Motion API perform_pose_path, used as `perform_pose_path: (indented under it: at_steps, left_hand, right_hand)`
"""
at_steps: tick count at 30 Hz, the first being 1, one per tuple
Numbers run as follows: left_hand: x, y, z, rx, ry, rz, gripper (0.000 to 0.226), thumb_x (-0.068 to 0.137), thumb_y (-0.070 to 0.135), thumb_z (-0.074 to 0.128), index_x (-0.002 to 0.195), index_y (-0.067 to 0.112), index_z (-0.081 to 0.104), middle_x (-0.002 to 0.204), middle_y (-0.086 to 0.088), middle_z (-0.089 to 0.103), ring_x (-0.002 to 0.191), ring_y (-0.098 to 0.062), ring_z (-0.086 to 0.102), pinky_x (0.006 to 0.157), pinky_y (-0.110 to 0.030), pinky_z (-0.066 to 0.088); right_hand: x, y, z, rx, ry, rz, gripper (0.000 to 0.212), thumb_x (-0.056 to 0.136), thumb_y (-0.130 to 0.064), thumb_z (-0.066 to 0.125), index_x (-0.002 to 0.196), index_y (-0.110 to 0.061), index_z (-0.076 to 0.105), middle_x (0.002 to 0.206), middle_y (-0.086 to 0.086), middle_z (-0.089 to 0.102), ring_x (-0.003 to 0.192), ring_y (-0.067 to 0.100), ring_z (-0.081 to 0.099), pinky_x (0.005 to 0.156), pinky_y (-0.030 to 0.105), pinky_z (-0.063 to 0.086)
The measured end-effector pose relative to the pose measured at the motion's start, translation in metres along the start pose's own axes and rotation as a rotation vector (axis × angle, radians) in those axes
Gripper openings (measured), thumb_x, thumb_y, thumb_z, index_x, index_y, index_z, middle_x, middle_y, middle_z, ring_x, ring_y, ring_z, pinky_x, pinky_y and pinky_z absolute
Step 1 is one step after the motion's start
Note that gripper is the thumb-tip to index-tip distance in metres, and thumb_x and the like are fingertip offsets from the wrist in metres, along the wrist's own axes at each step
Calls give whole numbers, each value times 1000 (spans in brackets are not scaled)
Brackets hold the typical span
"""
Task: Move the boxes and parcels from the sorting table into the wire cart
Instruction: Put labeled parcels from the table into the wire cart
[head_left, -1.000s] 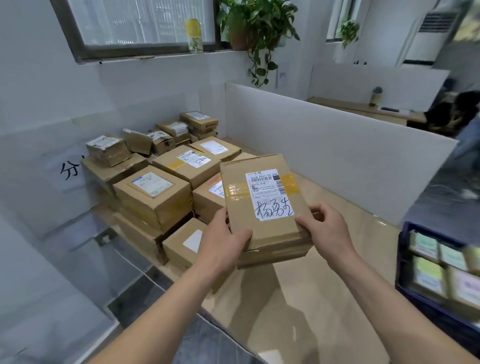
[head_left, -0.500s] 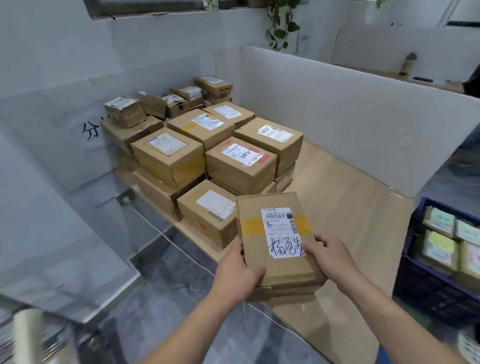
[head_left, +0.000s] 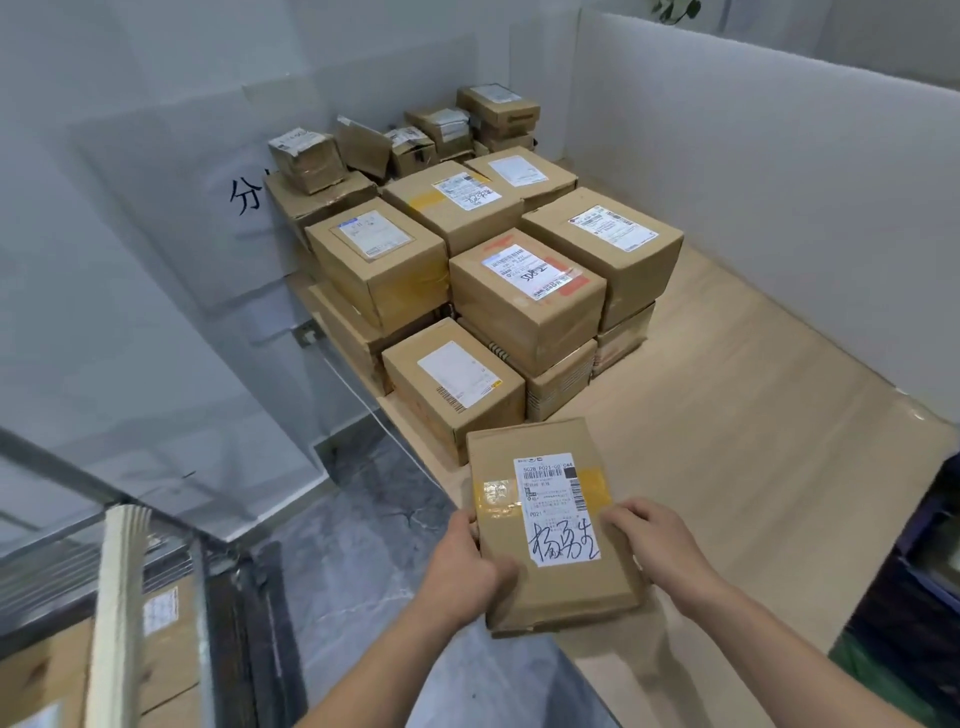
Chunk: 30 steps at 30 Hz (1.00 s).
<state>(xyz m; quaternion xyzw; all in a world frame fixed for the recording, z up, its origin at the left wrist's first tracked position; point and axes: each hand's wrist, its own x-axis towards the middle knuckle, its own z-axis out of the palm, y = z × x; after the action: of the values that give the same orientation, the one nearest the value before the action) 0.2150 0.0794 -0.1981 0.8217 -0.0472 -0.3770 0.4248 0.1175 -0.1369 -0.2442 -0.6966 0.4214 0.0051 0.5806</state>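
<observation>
Wire cart (head_left: 119, 597) sits near left w/ boxes already inside. Left hand (head_left: 465, 564) grips the flat parcel's (head_left: 550, 525) left edge, thumb on top; right hand (head_left: 652, 545) clasps its right edge, fingers curled on the label. Parcel is held over the table's (head_left: 753, 415) near edge, just near of the stacked boxes (head_left: 498, 270). Long axis runs near-far, label up, far end slightly higher. Best to keep it level, both hands on, swing left & lower in past the cart rim.

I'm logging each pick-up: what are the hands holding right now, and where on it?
A flat cardboard parcel, held by both: the left hand grips its left edge, the right hand its right edge, fingers over the top near the label.
</observation>
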Motion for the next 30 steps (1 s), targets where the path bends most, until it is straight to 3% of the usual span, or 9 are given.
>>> perform_pose_path:
  at_steps: [5,9,12,14,17,20,23,27,30]
  left_hand:
    - [7,3,4,-37,14,-36,77,68,34,69,139,33,38,111,10,63,105,-19,65,93,-47,57]
    - [13,4,4,-88,4,-66,64,82,19,67,139,30,42,111,12,65,104,-18,65,92,-47,57]
    - [15,-3,4,-159,-7,-88,61,83,9,62,138,29,45,111,6,69,101,-20,69,84,-48,61]
    - [13,-10,3,-202,-11,-98,59,83,8,59,137,28,46,113,2,69,99,-23,71,76,-49,63]
    - [6,-22,0,-251,-13,-110,59,77,13,58,134,28,48,115,-1,70,95,-26,72,71,-54,62]
    - [-6,-37,-7,-272,-17,-118,46,88,4,54,124,32,50,114,-3,69,97,-28,71,72,-54,62]
    - [-22,-59,-22,-308,13,-115,46,91,-1,51,123,32,50,112,-4,69,96,-27,71,68,-49,62]
    - [-57,-93,-58,-349,91,-96,45,93,0,48,129,26,51,111,-4,70,93,-25,71,63,-44,62]
    - [-91,-116,-93,-374,154,-58,45,93,2,47,129,27,52,111,-4,71,94,-26,72,64,-48,62]
  right_hand:
    - [15,12,2,70,-136,73,32,102,-43,55,110,-18,73,102,-4,78,93,16,73,75,31,52]
    - [13,15,5,130,-253,124,43,105,-49,42,118,-20,73,109,-2,78,104,19,73,99,40,53]
    - [9,11,8,184,-268,80,45,108,-41,40,117,-13,74,113,9,77,110,29,71,106,50,49]
    - [6,14,11,218,-271,43,50,101,-52,50,115,-9,74,113,13,76,110,34,70,106,55,48]
    - [5,30,16,234,-280,8,85,68,-82,68,112,-10,73,114,13,74,106,29,71,103,54,50]
    - [-16,20,29,234,-299,-29,42,96,-46,59,89,-7,73,90,10,77,79,17,74,84,42,54]
    - [-35,16,49,227,-344,-31,40,107,-25,42,87,-8,72,82,7,78,71,15,73,78,39,52]
    - [-58,12,86,174,-478,-51,54,96,-55,54,110,-7,75,111,17,75,102,33,72,97,48,50]
    - [-77,1,119,182,-487,-89,77,62,-71,72,108,-11,58,100,3,71,89,22,67,83,43,49]
